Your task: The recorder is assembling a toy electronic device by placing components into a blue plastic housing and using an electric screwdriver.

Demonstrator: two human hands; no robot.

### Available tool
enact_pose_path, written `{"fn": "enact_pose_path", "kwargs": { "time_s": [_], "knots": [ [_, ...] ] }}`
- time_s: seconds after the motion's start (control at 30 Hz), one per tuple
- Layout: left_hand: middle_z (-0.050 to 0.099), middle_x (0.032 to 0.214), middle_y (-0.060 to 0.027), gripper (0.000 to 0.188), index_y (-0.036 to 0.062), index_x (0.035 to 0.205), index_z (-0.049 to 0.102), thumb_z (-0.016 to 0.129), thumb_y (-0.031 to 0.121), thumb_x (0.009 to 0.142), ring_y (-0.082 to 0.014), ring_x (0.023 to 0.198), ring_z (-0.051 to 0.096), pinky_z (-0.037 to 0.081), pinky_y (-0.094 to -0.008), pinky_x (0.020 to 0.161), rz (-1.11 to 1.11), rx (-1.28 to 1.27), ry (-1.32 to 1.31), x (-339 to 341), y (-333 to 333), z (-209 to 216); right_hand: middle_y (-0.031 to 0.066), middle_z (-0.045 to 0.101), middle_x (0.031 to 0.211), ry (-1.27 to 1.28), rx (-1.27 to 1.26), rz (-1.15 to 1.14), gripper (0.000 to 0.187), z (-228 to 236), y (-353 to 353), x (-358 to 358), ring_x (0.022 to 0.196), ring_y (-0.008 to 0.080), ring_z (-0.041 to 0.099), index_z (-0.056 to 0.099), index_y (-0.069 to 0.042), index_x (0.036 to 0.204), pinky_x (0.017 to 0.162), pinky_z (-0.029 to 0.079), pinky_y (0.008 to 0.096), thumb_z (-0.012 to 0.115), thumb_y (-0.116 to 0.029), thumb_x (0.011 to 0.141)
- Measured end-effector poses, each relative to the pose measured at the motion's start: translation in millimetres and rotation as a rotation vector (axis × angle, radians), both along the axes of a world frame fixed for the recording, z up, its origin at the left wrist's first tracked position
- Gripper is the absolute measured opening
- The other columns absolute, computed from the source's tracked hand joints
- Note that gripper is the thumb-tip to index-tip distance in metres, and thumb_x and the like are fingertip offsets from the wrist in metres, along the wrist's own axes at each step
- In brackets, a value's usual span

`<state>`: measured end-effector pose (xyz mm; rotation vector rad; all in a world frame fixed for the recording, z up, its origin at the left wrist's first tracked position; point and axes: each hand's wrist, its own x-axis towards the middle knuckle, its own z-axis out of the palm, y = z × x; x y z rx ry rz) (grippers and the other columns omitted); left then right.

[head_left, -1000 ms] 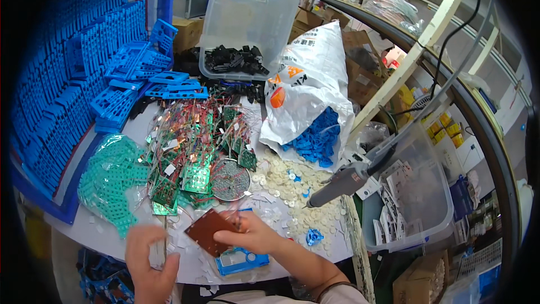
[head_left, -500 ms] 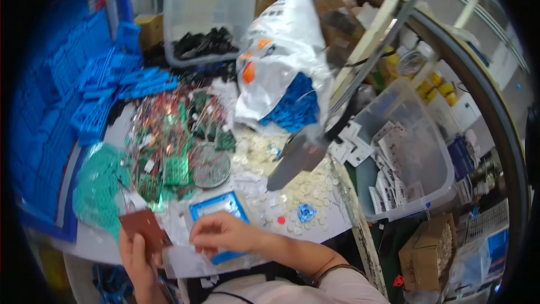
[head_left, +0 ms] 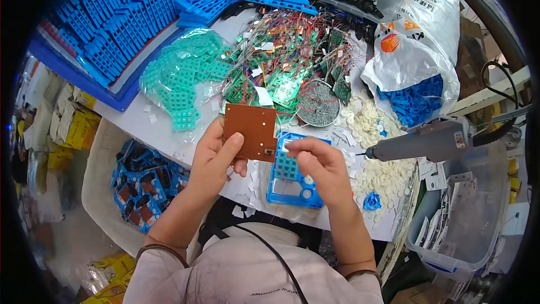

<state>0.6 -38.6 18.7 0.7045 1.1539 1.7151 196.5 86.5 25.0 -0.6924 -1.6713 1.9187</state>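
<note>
Holding a thin, square, brown circuit board point(head_left: 249, 126) just left of the blue, rectangular plastic housing point(head_left: 293, 198), the left hand point(head_left: 211, 156) grips its lower left corner, thumb across the face. The right hand point(head_left: 325, 171), half open with loosely curled fingers, hovers over the housing; nothing shows in its grasp. The board looks light, stiff and rather brittle, so its edges probably offer the safest hold.

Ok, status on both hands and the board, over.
Left hand gripping brown circuit board. Right hand over blue housing, fingers curled, grasp unclear. Grey screwdriver off to the right, apart from both hands.
</note>
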Motion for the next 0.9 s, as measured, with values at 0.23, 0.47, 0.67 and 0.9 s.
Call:
{"fn": "enact_pose_path", "kwargs": {
  "time_s": [0.23,0.47,0.67,0.9],
  "knots": [
    [0.066,0.101,-0.0088,0.026,0.0009,0.129,0.048,0.050,0.015,0.108,-0.0073,0.057,0.052,0.047,-0.0222,0.053,-0.060,0.063,-0.022,11.6,-3.0,-10.1,0.0022,0.067,0.096,0.293,-0.386,0.058,0.015,-12.2,-1.6,-16.7,0.085,0.0077,0.059,0.067,-0.002,0.109,0.072,0.047,0.0262,0.068,-0.012,0.098],
    [0.066,0.100,-0.0093,0.027,0.0032,0.129,0.047,0.052,0.019,0.107,-0.0072,0.055,0.049,0.048,-0.0236,0.052,0.061,0.081,-0.065,21.5,-1.9,-19.6,0.0045,0.049,0.094,0.656,-0.611,0.094,0.016,-21.7,-11.4,-11.7,0.085,0.0140,0.051,0.053,-0.007,0.090,0.068,0.044,0.0273,0.063,-0.017,0.096],
    [0.068,0.099,-0.0099,0.032,0.0043,0.132,0.046,0.053,0.023,0.107,-0.0072,0.053,0.048,0.048,-0.0243,0.050,0.052,0.077,-0.070,16.1,0.9,-28.6,0.0061,0.052,0.094,0.744,-0.633,0.094,0.024,-27.9,-0.6,-7.6,0.080,0.0151,0.050,0.056,-0.007,0.113,0.063,0.040,0.0270,0.067,-0.017,0.094],
    [0.065,0.094,-0.0067,0.021,0.0024,0.122,0.053,0.053,0.014,0.105,-0.0070,0.056,0.049,0.047,-0.0239,0.053,0.122,-0.076,0.011,17.4,1.1,-22.1,0.0001,0.046,0.074,0.850,-0.464,0.286,0.060,-28.8,6.2,3.0,0.067,0.0131,0.041,0.051,-0.011,0.146,0.055,0.035,0.0259,0.070,-0.017,0.090]
  ]
}}
